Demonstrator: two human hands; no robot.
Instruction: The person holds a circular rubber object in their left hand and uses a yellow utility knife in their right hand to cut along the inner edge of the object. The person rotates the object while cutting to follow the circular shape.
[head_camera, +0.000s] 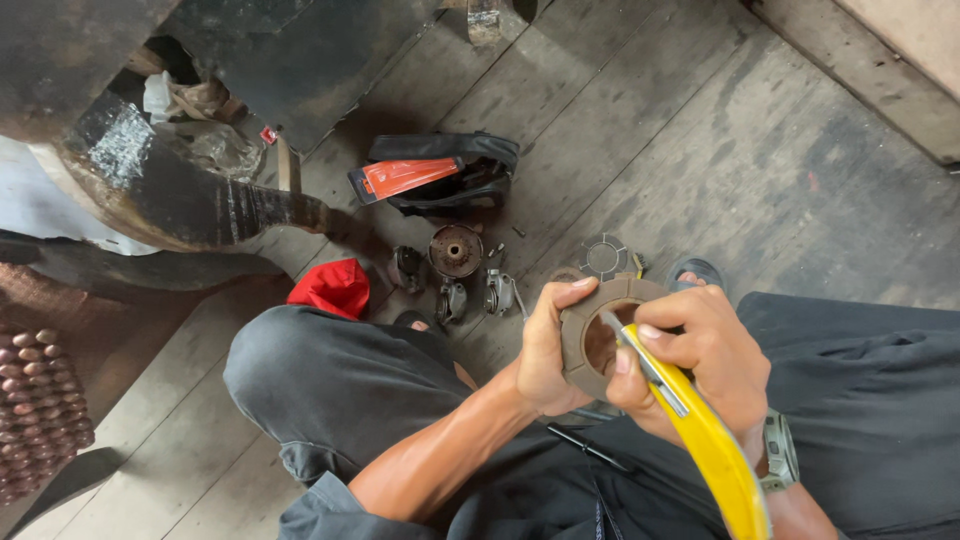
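One package on the floor

An orange-red flat package (402, 177) with a black edge lies tilted on top of the black bag (470, 150), toward the bag's left end.

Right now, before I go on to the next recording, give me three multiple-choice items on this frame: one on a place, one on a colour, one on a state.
1. Where does the red cloth lie?
A. On the wooden floor beside the person's knee
B. In the left hand
C. On top of the black bag

2. What colour is the handle of the tool in the right hand?
A. Green
B. Yellow
C. White

3. How is the brown ring-shaped disc held?
A. Lying loose on the floor
B. Hanging from a hook
C. Gripped in the left hand, with the tool's tip on it

Answers: 1 A, the cloth rests on the boards next to the bent knee. 2 B, the handle is bright yellow. 3 C, the left thumb and fingers clasp the disc's rim while the blade meets its face.
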